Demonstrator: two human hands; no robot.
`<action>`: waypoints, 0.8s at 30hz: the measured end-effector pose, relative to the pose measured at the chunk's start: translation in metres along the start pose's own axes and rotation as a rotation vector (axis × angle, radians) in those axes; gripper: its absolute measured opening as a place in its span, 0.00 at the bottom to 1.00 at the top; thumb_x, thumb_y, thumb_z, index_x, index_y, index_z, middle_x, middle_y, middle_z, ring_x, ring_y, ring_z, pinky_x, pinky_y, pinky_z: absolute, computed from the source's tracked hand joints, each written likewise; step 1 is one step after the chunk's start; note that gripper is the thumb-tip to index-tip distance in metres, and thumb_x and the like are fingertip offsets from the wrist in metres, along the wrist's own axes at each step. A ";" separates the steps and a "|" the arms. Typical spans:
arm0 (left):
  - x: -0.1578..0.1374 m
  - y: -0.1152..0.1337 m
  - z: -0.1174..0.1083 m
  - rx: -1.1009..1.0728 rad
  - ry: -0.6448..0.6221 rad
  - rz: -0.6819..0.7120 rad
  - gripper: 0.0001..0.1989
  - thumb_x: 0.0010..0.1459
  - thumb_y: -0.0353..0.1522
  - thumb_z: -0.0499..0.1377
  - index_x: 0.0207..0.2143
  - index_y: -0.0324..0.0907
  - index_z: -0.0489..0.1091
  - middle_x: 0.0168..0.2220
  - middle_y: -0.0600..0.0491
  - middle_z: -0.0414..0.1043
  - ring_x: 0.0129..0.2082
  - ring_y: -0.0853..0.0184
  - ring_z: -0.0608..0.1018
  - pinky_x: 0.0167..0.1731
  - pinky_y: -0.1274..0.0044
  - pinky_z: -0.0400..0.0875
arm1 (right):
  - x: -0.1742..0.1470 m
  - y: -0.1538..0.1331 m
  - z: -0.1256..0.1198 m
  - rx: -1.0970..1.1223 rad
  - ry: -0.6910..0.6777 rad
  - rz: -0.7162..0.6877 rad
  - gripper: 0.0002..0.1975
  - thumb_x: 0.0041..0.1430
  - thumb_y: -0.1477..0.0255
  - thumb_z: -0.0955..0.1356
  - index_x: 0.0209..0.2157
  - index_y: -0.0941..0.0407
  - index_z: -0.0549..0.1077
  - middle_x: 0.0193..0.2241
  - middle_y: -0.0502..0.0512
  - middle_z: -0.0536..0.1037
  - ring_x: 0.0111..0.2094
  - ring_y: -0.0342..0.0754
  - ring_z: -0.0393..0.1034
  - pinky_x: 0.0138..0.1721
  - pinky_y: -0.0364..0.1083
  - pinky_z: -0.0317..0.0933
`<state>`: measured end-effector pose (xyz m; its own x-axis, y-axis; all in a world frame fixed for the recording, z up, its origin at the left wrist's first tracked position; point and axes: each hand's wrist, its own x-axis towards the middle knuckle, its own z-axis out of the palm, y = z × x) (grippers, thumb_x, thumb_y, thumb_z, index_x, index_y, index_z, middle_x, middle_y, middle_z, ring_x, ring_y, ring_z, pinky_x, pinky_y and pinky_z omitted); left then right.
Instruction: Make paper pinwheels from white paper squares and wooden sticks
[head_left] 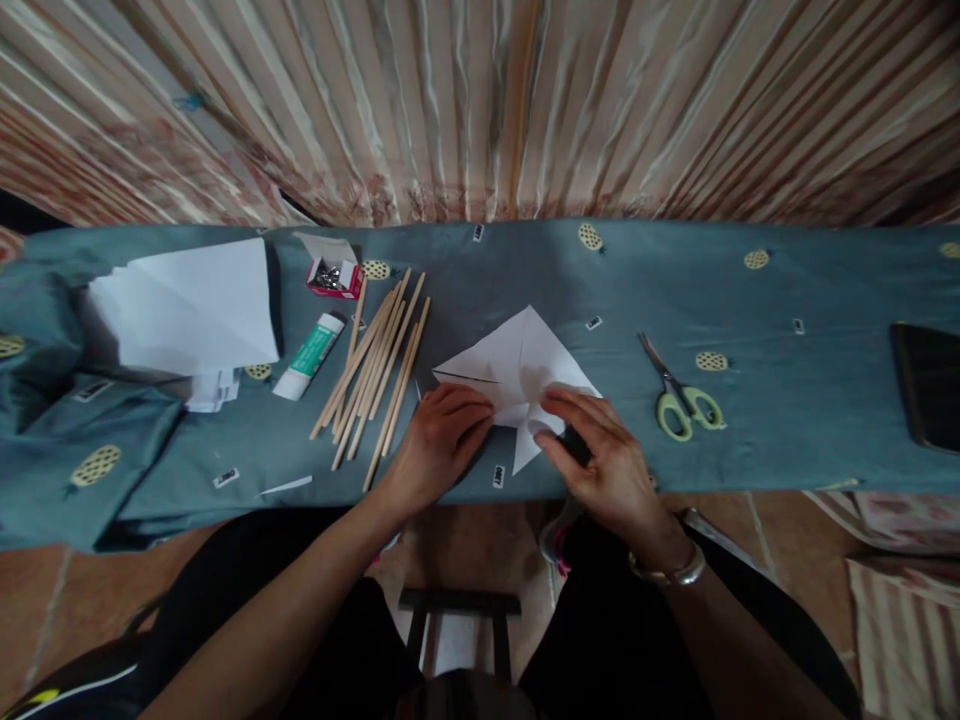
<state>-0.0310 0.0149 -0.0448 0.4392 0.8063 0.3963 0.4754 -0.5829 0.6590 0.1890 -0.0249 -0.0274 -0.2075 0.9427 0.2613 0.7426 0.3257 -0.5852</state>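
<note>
A white sheet of paper (517, 350), slit in from its left side, lies on the cloth-covered table in front of me. One pointed flap sticks out toward the near edge, and part of the near side is hidden by my fingers. My left hand (444, 435) has its fingers closed at the paper's lower left edge. At the lower right, my right hand (600, 450) curls thumb and fingers around a bent flap near the middle of the sheet. Left of the paper lie several wooden sticks (382, 360). Green-handled scissors (679, 395) rest to the right.
A glue stick (309, 357) lies beside the sticks, below an open red box (334, 278) of small metal pieces. A stack of white paper (199, 310) is at far left. A paper sliver (286, 486) lies near the front edge, a dark phone-like object (928, 385) at far right.
</note>
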 end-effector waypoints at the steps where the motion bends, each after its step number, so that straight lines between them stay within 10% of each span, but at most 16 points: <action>1: 0.001 0.000 0.000 0.001 0.006 -0.008 0.06 0.64 0.28 0.58 0.36 0.39 0.76 0.37 0.48 0.78 0.40 0.64 0.77 0.42 0.69 0.73 | 0.001 -0.001 0.002 0.010 0.017 0.008 0.13 0.64 0.69 0.68 0.50 0.55 0.74 0.51 0.62 0.78 0.53 0.56 0.72 0.56 0.60 0.67; 24: 0.009 -0.003 0.001 0.046 -0.004 -0.103 0.04 0.61 0.27 0.59 0.32 0.40 0.72 0.36 0.50 0.74 0.38 0.65 0.75 0.40 0.72 0.74 | 0.000 -0.008 0.018 -0.123 0.024 -0.159 0.39 0.62 0.86 0.63 0.69 0.46 0.52 0.66 0.62 0.61 0.63 0.60 0.62 0.58 0.65 0.66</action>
<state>-0.0282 0.0235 -0.0440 0.3891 0.8618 0.3254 0.5529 -0.5011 0.6658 0.1719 -0.0258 -0.0362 -0.3140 0.8778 0.3617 0.7741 0.4573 -0.4379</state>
